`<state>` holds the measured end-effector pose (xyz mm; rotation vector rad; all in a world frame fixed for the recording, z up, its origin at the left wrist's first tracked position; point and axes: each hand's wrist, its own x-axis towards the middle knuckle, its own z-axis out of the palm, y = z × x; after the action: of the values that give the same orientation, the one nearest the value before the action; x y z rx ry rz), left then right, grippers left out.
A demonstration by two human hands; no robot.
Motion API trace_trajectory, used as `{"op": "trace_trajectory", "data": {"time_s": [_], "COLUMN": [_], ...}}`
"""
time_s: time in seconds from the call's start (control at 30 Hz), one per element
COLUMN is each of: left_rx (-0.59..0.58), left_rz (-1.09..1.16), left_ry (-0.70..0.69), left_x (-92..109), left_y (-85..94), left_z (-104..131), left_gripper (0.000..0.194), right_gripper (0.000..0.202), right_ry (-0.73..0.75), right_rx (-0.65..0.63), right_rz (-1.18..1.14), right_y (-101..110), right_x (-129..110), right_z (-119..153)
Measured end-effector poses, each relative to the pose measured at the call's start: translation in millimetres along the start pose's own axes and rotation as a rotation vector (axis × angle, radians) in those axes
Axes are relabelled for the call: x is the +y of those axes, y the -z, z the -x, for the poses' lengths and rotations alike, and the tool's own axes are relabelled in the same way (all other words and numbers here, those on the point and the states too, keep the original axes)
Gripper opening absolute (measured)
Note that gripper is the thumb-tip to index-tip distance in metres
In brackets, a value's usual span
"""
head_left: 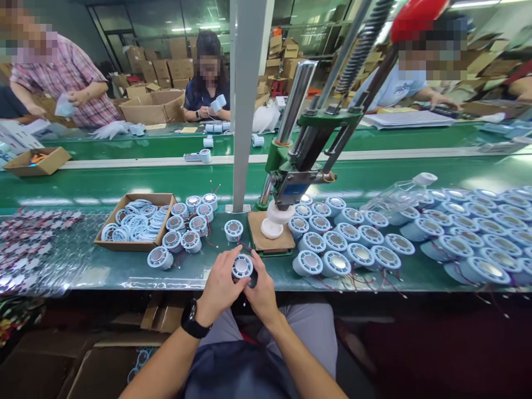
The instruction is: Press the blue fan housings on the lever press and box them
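Between my two hands, over the bench's front edge, is a light-blue round part (242, 266) with a silver centre and a slotted ring on top. My left hand (221, 279) wraps its left side, the thumb along its front. On its right side rest the fingers and thumb of my right hand (261, 284). A similar blue part (233, 230) stands just beyond my hands. Behind to the right, a green hand press (293, 183) holds a white round head above a white disc (271, 228) on a brown board (257, 239).
A cardboard box (100, 239) of blue rings stands left, beside several blue parts (191, 240). Many more parts (334, 263) with thin wires fill the right side. A clear bottle (399, 197) lies among them. A grey post (242, 111) rises ahead. People sit across the bench.
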<state>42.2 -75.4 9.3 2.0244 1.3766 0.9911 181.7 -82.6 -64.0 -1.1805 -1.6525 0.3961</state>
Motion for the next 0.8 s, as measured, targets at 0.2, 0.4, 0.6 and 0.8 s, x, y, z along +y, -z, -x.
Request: {"op": "trace_trajectory", "data": {"time_s": [0.2, 0.4, 0.6, 0.8], "left_rx": [0.087, 0.092, 0.024, 0.026], "left_rz": [0.100, 0.146, 0.192, 0.224], "left_ry": [0.045, 0.054, 0.147, 0.061], "left_x": [-3.1, -15.5, -15.3, 17.3], "left_y": [-10.1, -24.0, -20.0, 2.1], "left_z": [8.3, 14.7, 1.9, -69.4], "left_gripper": [0.068, 0.062, 0.051, 0.050], "right_gripper": [0.060, 0.058, 0.054, 0.055], "right_ry": [0.025, 0.057, 0.317, 0.495], "right_rx": [-0.019, -0.126, -0.250, 0.382], "right_rz": [0.011, 0.069, 0.319, 0.620], "right_y": [2.1, 7.6, 103.5, 219.7], "right_x": [-4.6, -3.1, -49.8, -154.3], "right_z": [-4.8, -2.9, -86.4, -282.6]}}
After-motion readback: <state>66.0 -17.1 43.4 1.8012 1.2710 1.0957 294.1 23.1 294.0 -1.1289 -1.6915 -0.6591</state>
